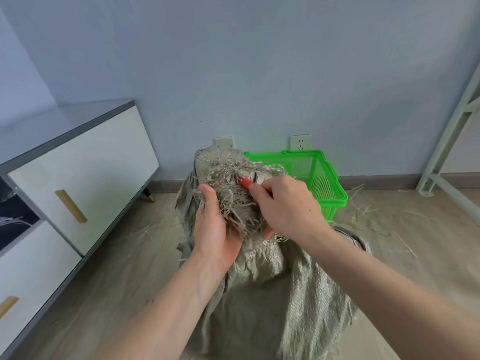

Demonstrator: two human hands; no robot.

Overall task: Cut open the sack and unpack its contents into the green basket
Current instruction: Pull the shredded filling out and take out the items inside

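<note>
A home room: white cabinet (78,178), wall sockets (300,142), wood-look floor (104,268).

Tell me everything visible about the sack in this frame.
The sack is grey-green woven plastic fabric, standing slumped on the floor before the green basket. Its gathered top is badly frayed into loose strips. The left hand grips the bunched neck; the right hand holds a red cutter against the frayed top.

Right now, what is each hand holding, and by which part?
The left hand grips the sack by its bunched, frayed top. The right hand holds a red cutter by its handle; only the tip shows.
</note>
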